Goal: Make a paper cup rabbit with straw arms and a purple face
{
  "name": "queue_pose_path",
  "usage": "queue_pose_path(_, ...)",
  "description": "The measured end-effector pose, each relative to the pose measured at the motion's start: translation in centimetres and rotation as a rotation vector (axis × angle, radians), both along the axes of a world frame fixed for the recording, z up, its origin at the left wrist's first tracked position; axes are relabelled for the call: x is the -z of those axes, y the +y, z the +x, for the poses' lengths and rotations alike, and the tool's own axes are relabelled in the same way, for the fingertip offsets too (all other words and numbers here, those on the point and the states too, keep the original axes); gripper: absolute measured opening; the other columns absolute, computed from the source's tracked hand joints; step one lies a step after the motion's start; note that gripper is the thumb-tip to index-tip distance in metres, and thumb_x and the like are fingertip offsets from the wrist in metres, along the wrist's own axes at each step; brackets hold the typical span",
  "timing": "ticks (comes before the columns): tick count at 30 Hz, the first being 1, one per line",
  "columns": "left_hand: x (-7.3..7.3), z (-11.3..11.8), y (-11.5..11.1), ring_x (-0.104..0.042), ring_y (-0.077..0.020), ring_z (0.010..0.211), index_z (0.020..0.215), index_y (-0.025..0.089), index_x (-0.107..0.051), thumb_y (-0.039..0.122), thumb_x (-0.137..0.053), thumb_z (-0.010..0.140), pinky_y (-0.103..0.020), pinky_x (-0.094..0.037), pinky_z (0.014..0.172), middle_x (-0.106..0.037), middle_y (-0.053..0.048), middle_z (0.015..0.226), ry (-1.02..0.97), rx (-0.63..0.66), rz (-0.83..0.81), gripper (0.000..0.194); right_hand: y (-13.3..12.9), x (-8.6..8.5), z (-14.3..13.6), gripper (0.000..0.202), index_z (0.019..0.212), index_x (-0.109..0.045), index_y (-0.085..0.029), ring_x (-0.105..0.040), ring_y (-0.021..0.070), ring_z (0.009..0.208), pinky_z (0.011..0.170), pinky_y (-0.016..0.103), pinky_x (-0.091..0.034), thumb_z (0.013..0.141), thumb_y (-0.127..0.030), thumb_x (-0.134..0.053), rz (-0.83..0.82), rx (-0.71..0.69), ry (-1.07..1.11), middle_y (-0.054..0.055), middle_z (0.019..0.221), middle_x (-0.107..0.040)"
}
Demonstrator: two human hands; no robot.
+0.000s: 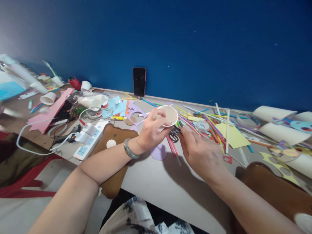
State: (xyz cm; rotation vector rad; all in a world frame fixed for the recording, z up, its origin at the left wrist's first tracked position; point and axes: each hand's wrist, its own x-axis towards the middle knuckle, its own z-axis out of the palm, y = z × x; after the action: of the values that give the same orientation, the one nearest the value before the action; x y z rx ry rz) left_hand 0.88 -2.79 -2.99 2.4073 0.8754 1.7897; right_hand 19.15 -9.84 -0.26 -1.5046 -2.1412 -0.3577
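Observation:
A white paper cup (172,114) is gripped in my left hand (153,130), its open mouth tilted up toward me and the fingers bent over its rim. Just to the right, my right hand (198,151) has its fingers closed on a pair of black-handled scissors (174,134); the blades cannot be made out. Below the cup, a purple paper disc (158,152) lies on the table. Pink sticks (172,146) rest beside it, under the scissors.
Behind the hands lie coloured sticks, a tape roll (202,126) and yellow paper (232,135). A phone (139,82) leans on the blue wall. To the left are a power strip (84,150) with cables and a brown pad (113,177). White paper cylinders (278,132) stand out at right.

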Motion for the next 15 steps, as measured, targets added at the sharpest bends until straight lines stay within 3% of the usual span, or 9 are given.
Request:
queue_pose_path(3, 0.1, 0.0, 0.0, -0.063, -0.0169, 0.101, 0.086, 0.02, -0.063, 0.026, -0.068, 0.094, -0.035, -0.058, 0.086, -0.058, -0.005, 0.101, -0.012, 0.01, -0.015, 0.011, 0.0, -0.2, -0.1, 0.037, 0.111, -0.074, -0.014, -0.055, 0.0167, 0.052, 0.052, 0.031, -0.024, 0.103, -0.034, -0.044, -0.027, 0.003, 0.003, 0.01, 0.072, -0.071)
queue_pose_path(8, -0.1, -0.1, 0.0, -0.062, -0.0164, 0.099, 0.086, 0.02, -0.063, 0.023, -0.068, 0.093, -0.034, -0.056, 0.085, -0.057, -0.005, 0.102, -0.015, 0.036, -0.017, 0.009, 0.7, -1.0, 0.4, 0.037, 0.103, -0.069, -0.019, -0.055, 0.0158, 0.055, 0.054, 0.027, -0.038, 0.103, -0.046, -0.044, -0.492, -0.213, 0.548, 0.002, 0.067, -0.065)
queue_pose_path(10, -0.1, 0.0, 0.0, -0.061, -0.0165, 0.099, 0.086, 0.02, -0.062, 0.023, -0.068, 0.093, -0.034, -0.056, 0.084, -0.057, -0.005, 0.103, -0.01, 0.032, -0.008, 0.01, 0.9, -1.1, 0.5, 0.041, 0.096, -0.067, -0.02, -0.051, 0.0145, 0.054, 0.053, 0.027, -0.038, 0.103, -0.051, -0.042, -0.578, -0.255, 0.655, 0.0, 0.065, -0.062)
queue_pose_path(12, 0.0, 0.0, 0.0, -0.061, -0.0173, 0.1, 0.086, 0.02, -0.061, 0.021, -0.068, 0.091, -0.035, -0.055, 0.084, -0.056, -0.006, 0.104, -0.001, 0.03, -0.007, 0.008, 0.9, -1.0, 0.5, 0.042, 0.095, -0.067, -0.019, -0.05, 0.0145, 0.053, 0.053, 0.027, -0.037, 0.103, -0.051, -0.042, -0.535, -0.23, 0.594, 0.001, 0.064, -0.061)
queue_pose_path(15, 0.1, -0.1, 0.1, -0.06, -0.0193, 0.104, 0.09, 0.019, -0.061, 0.012, -0.066, 0.086, -0.037, -0.055, 0.088, -0.056, -0.007, 0.105, 0.009, 0.044, -0.017, 0.01, 0.6, -0.5, 0.4, 0.039, 0.105, -0.071, -0.017, -0.053, 0.0165, 0.053, 0.053, 0.029, -0.031, 0.103, -0.043, -0.042, -0.263, -0.085, 0.272, 0.005, 0.067, -0.067)
